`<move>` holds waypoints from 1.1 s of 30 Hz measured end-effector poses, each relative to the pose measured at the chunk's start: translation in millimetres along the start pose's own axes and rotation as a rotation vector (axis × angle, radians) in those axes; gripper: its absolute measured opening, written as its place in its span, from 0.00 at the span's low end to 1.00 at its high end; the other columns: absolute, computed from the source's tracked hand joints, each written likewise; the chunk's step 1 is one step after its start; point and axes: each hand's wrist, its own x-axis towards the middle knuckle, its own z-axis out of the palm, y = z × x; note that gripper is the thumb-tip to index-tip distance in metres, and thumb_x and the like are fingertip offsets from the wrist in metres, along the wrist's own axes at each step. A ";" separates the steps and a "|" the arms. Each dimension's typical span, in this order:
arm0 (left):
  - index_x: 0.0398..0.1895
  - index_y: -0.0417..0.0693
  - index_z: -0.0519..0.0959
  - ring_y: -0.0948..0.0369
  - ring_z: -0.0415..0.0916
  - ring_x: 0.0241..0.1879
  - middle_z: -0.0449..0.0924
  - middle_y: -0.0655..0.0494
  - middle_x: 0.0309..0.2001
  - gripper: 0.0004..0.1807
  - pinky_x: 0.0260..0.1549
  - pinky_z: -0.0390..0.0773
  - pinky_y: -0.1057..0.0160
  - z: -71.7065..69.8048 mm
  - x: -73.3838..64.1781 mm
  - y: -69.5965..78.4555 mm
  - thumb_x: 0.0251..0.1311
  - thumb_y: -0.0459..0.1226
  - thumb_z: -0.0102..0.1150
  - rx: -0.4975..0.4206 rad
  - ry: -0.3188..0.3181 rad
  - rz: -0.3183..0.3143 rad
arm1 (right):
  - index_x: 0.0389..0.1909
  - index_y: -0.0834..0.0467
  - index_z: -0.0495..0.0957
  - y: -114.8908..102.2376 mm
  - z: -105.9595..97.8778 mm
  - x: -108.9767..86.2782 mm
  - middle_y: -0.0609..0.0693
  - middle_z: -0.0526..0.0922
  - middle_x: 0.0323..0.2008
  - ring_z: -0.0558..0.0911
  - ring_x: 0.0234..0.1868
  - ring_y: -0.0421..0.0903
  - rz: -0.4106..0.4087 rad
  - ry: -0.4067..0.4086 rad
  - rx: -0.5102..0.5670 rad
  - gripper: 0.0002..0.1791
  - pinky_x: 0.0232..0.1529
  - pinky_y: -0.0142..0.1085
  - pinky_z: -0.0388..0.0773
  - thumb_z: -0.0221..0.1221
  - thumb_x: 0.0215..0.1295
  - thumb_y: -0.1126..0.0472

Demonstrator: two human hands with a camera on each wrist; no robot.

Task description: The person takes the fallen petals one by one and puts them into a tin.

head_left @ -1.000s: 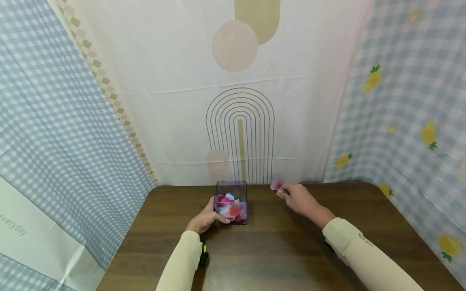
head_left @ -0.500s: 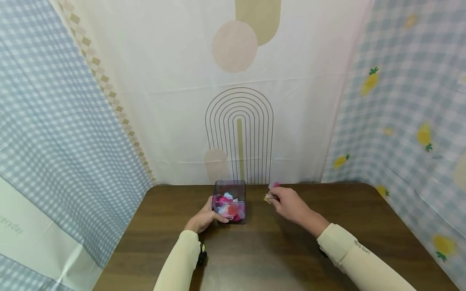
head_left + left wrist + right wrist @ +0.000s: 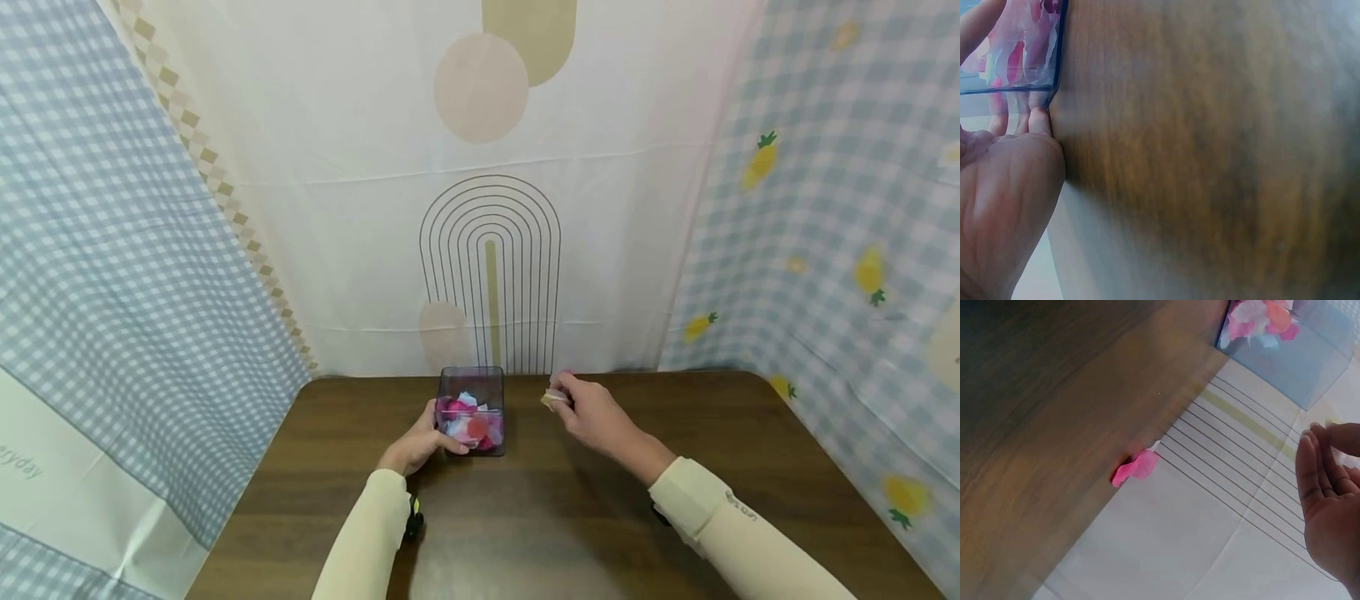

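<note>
My left hand point(image 3: 420, 442) grips the left side of a clear bin point(image 3: 471, 381), thumb across its front and other fingers behind the wall. Inside the bin lies a loose heap of pink, white, pale blue and coral petal-like pieces point(image 3: 477, 428). To the right of the bin, my right hand point(image 3: 600, 417) pinches a small whitish-yellow piece point(image 3: 552, 398) between thumb and fingertips; its kind cannot be made out. Beyond that hand, a bright pink petal-like piece point(image 3: 1137, 467) with a white bit beside it lies on the table's far edge, in the right wrist view.
The brown wooden table point(image 3: 525, 533) ends at the back against a white printed cloth point(image 3: 360, 250). Blue checked cloths hang on the left point(image 3: 187, 292) and right point(image 3: 810, 208).
My right hand has moved a little left, toward the bin, with the whitish-yellow piece in its fingers. The pink piece behind it and my left hand on the bin have stayed put.
</note>
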 end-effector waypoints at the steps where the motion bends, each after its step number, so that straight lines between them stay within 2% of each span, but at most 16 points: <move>1: 0.78 0.48 0.53 0.46 0.68 0.72 0.68 0.41 0.74 0.60 0.82 0.50 0.34 -0.1 -0.2 0.5 0.43 0.26 0.80 0.003 0.000 0.000 | 0.44 0.55 0.79 0.2 -0.2 -0.2 0.44 0.82 0.29 0.74 0.27 0.36 0.004 0.004 0.005 0.04 0.31 0.31 0.73 0.64 0.75 0.61; 4: 0.79 0.49 0.53 0.45 0.67 0.72 0.67 0.41 0.74 0.60 0.82 0.50 0.34 0.0 0.4 1.7 0.43 0.25 0.80 0.005 0.001 -0.003 | 0.44 0.55 0.78 0.9 -0.6 0.3 0.44 0.81 0.29 0.73 0.26 0.36 -0.003 0.018 0.010 0.03 0.30 0.31 0.72 0.63 0.76 0.61; 9: 0.80 0.49 0.52 0.45 0.65 0.74 0.66 0.41 0.75 0.62 0.83 0.47 0.34 0.2 1.6 3.7 0.43 0.25 0.80 -0.002 -0.003 -0.001 | 0.37 0.52 0.77 0.9 0.6 4.3 0.42 0.76 0.27 0.69 0.25 0.35 -0.060 0.078 -0.007 0.06 0.29 0.30 0.70 0.65 0.74 0.62; 15: 0.80 0.49 0.52 0.45 0.64 0.75 0.65 0.41 0.76 0.62 0.83 0.45 0.33 -0.2 0.7 1.0 0.43 0.25 0.80 -0.006 -0.009 -0.003 | 0.33 0.51 0.78 -4.2 6.8 10.9 0.42 0.76 0.27 0.68 0.26 0.34 -0.097 0.128 0.012 0.09 0.30 0.30 0.69 0.68 0.71 0.64; 24: 0.78 0.48 0.52 0.44 0.68 0.72 0.66 0.39 0.74 0.59 0.82 0.48 0.33 0.8 -0.7 -0.3 0.44 0.25 0.79 0.011 -0.010 0.009 | 0.35 0.52 0.79 -27.8 23.7 32.1 0.42 0.75 0.29 0.69 0.28 0.37 -0.144 0.110 0.056 0.07 0.31 0.30 0.69 0.64 0.75 0.63; 30: 0.77 0.47 0.52 0.46 0.71 0.70 0.68 0.40 0.73 0.59 0.82 0.51 0.34 2.1 -0.3 -0.7 0.45 0.26 0.79 0.016 -0.013 0.016 | 0.36 0.53 0.81 -43.4 36.6 47.9 0.44 0.79 0.30 0.71 0.29 0.37 -0.191 0.114 0.067 0.05 0.32 0.30 0.73 0.67 0.71 0.64; 33: 0.78 0.46 0.52 0.47 0.71 0.69 0.69 0.40 0.72 0.59 0.81 0.53 0.35 0.8 -0.1 -1.7 0.44 0.25 0.79 0.015 -0.009 0.023 | 0.36 0.53 0.81 -50.6 43.8 57.2 0.44 0.81 0.31 0.72 0.30 0.37 -0.190 0.085 0.064 0.05 0.33 0.30 0.74 0.67 0.71 0.65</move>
